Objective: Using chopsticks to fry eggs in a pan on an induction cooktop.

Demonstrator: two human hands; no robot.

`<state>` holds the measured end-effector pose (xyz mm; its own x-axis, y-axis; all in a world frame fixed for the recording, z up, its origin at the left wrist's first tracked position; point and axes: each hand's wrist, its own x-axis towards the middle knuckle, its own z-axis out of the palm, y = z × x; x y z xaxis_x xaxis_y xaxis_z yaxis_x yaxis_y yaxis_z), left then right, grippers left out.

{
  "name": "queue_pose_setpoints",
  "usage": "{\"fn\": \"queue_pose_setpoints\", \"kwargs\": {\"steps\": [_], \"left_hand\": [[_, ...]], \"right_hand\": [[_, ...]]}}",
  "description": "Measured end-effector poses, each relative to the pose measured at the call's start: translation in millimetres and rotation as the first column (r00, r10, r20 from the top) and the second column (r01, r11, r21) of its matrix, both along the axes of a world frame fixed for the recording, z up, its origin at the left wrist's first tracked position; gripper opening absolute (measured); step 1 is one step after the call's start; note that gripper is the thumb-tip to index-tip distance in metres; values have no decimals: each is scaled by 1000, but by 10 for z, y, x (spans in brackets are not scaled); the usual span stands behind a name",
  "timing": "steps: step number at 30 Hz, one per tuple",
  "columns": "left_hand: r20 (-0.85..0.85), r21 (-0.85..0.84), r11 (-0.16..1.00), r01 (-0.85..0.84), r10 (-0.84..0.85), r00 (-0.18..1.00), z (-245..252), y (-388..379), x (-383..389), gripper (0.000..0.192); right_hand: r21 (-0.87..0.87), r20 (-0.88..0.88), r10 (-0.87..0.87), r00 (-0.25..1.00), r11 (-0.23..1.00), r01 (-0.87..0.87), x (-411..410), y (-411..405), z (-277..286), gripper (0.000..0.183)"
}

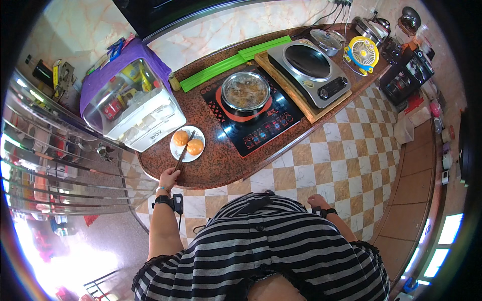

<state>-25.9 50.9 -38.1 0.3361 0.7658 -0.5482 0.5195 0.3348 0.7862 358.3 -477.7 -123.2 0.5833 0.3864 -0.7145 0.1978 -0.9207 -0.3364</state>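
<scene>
My left hand (168,178) grips the lower ends of dark chopsticks (182,158) at the counter's near edge. Their upper ends rest across a small white plate (175,153), between two round orange-brown food pieces, one (181,138) on the left and the other (195,147) on the right. Low at my side, away from the counter, hangs my right hand (318,201) with curled fingers; its palm is hidden. On the black induction cooktop (241,139) stands a steel pot (224,101) of bubbling, brownish contents.
A white storage box (160,129) with a clear front and purple cloth stands beside the plate. Right of the cooktop, a silver electric stove (331,99) sits on a wooden board (276,84). Farther along are a glass-lidded pot (330,46) and a yellow fan (362,55).
</scene>
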Motion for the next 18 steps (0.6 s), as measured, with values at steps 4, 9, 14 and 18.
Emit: {"fn": "queue_pose_setpoints", "kwargs": {"steps": [4, 9, 14, 18], "left_hand": [[17, -14, 1000, 2, -2, 1000, -23, 12, -25, 20], [16, -14, 1000, 4, -4, 1000, -9, 10, -20, 19], [-2, 8, 1000, -2, 2, 1000, 23, -14, 0, 17], [4, 10, 1000, -7, 7, 1000, 39, -20, 6, 17]], "right_hand": [[-5, -8, -26, 1000, 1000, 26, -16, 24, 44, 30], [-3, -5, -42, 999, 999, 42, -17, -3, 5, 31], [15, -19, -61, 998, 998, 61, -27, 0, 28, 31], [11, -12, -59, 998, 998, 60, -25, -7, 2, 31]]}}
